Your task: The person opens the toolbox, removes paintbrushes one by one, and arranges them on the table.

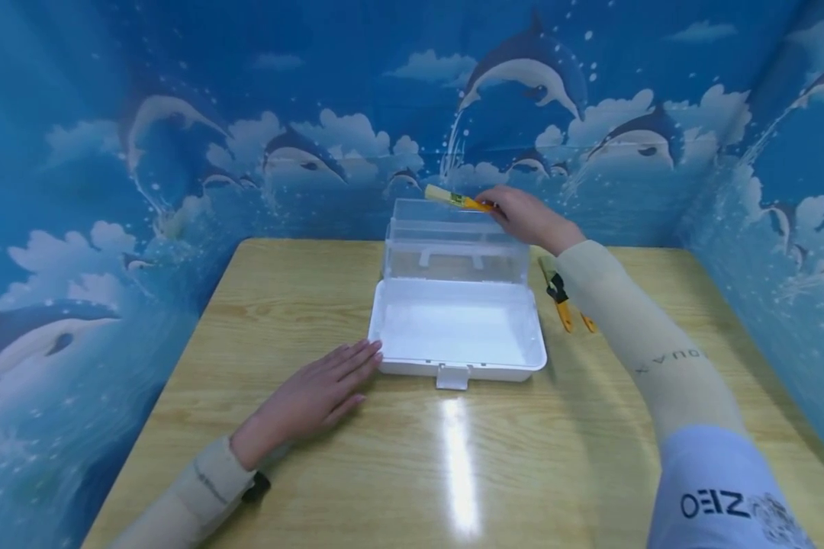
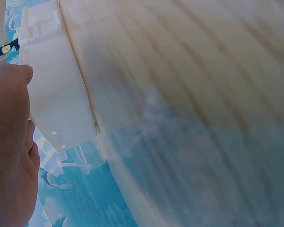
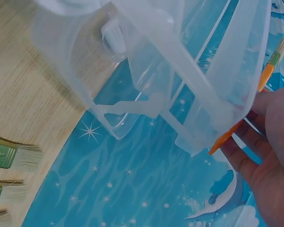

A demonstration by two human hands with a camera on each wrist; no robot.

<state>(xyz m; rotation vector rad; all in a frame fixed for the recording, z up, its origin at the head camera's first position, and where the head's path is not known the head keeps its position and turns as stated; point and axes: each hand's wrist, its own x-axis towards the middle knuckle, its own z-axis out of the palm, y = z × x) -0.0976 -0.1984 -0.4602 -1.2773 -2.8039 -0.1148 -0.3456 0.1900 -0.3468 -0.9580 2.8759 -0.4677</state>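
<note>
A white plastic box [image 1: 456, 324] sits on the table with its clear lid [image 1: 460, 259] raised at the back. My left hand [image 1: 323, 385] rests at the box's front left corner, fingers straight and fingertips right at the rim. In the left wrist view this hand [image 2: 14, 151] lies along the white box wall [image 2: 57, 80]. Up behind the lid, my right hand [image 1: 529, 217] pinches a paintbrush [image 1: 456, 200] by its orange handle, the pale bristles pointing left. From the right wrist, the paintbrush [image 3: 274, 59] passes behind the translucent lid's edge, its handle end between the fingers [image 3: 239, 158].
More paintbrushes [image 1: 558, 293] with orange handles lie on the table right of the box, partly hidden by my right forearm. Blue cloth walls [image 1: 329, 91] printed with dolphins enclose the wooden table [image 1: 302, 297] at the back and sides.
</note>
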